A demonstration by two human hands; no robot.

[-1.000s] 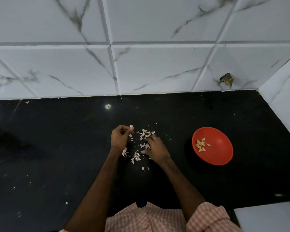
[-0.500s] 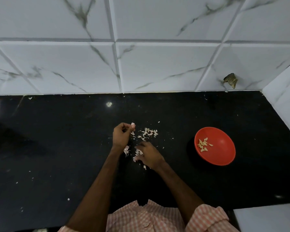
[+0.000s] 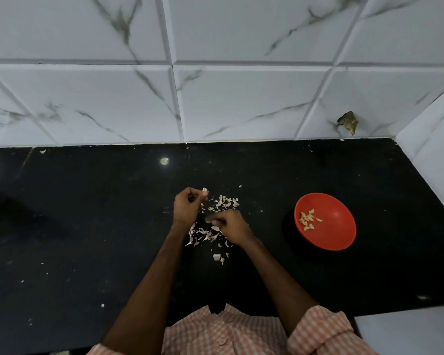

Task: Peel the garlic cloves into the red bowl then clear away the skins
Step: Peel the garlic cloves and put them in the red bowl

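Since a second ago the right hand (image 3: 232,226) has slid left over the skins (image 3: 203,235), toward the left wrist; the left hand (image 3: 187,210) has kept its place, and the bowl (image 3: 341,226) has not shifted on the counter (image 3: 87,226). Nearest, a checked shirt (image 3: 228,331) shows at the counter's front edge, with a white surface (image 3: 408,329) past the front right corner; both bare forearms reach toward the counter's middle. A few loose bits (image 3: 217,257) lie between the forearms; just beyond, the skins spread in a heap under the two wrists. The right hand rests over this heap, knuckles up, fingers curled and drawn together, tips down by the skins; whether they pinch one cannot be told. The left hand is just beside it, slightly farther back; its thumb and fingertips pinch a small pale piece (image 3: 205,191) above the counter; clove or skin, it cannot be told. The far skins (image 3: 224,202) lie scattered just right of that hand. The bowl, red, sits well apart toward the right end, about midway between front and back edges; peeled cloves (image 3: 308,219) lie in its left half. Along the back edge rises a tiled wall (image 3: 241,98); a brown lump (image 3: 347,121) clings to it near the back right corner.
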